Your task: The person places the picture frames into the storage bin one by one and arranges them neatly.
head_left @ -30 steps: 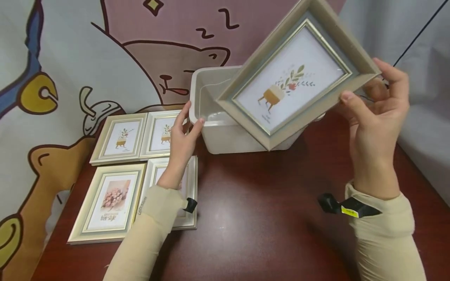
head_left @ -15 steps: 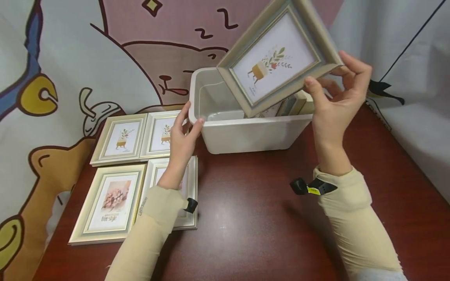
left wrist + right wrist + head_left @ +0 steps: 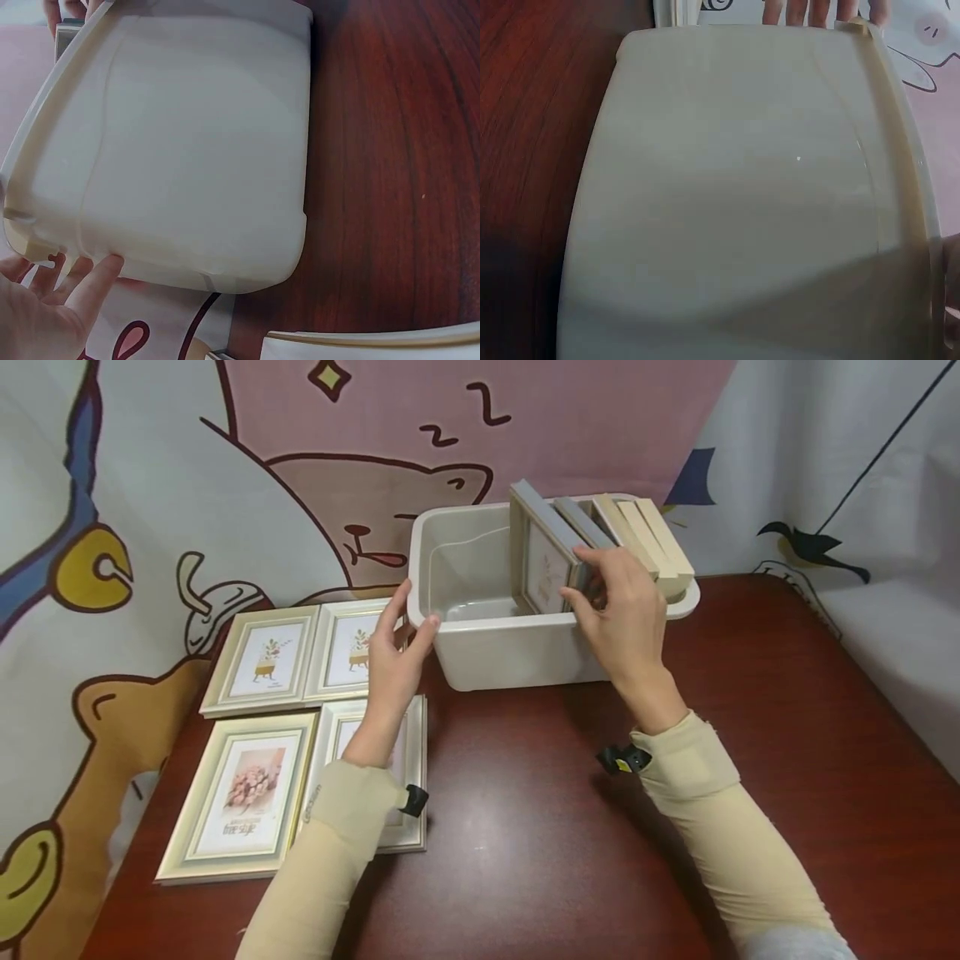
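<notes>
A white plastic storage bin (image 3: 517,652) stands on the table. My left hand (image 3: 393,660) holds its left front corner, thumb at the front side and fingers around the end; the left wrist view shows these fingers (image 3: 94,289) against the bin wall. My right hand (image 3: 626,610) pinches the near edge of a picture frame (image 3: 542,568), which stands on edge inside the bin, its picture facing left. Behind it several more frames (image 3: 660,539) stand on edge toward the bin's right end. The right wrist view shows mostly the bin's outer side (image 3: 727,180).
Several picture frames lie face up at the left: one with a flower photo (image 3: 240,793), two with potted plants, such as the far left one (image 3: 262,660), and one partly hidden under my left forearm. A cartoon-printed cloth (image 3: 585,427) hangs behind the dark red table (image 3: 510,810).
My right hand has moved left and down, lowering the picture frame from above the bin to a place inside it. My left hand has stayed at the bin's corner.
</notes>
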`<state>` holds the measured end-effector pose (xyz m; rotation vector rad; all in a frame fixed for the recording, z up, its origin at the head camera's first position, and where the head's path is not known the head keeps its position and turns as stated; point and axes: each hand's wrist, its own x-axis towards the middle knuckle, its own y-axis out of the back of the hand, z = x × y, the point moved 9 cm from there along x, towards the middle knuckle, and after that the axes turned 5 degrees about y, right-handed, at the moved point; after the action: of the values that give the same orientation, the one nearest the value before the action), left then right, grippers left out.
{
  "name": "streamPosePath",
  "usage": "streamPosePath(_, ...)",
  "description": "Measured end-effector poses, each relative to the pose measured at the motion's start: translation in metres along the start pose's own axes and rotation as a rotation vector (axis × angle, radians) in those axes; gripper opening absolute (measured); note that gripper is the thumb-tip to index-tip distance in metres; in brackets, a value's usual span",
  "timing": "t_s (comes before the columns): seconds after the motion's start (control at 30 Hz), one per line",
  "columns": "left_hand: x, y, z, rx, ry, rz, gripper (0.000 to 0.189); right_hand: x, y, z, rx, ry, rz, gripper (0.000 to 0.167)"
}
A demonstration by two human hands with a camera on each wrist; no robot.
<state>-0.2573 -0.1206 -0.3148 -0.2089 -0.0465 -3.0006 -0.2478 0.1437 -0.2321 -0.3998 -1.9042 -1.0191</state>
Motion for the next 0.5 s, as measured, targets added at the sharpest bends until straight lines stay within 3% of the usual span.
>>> streamPosePath(0.13, 0.0, -0.002, 0.001, 0.001, -0.005, -0.005, 0.06, 0.001, 0.006, 0.006, -0.076, -0.051, 0.016, 0.039)
streamPosePath(0.3, 0.0, -0.001, 0.001, 0.029, -0.014, 0.004, 0.061, 0.004, 0.01, 0.012, -0.142, -0.071, 0.007, 0.027)
streamPosePath(0.5, 0.002, -0.001, 0.003, 0.014, -0.024, -0.002, 0.06, 0.011, 0.013, 0.019, -0.128, -0.083, -0.012, 0.025)
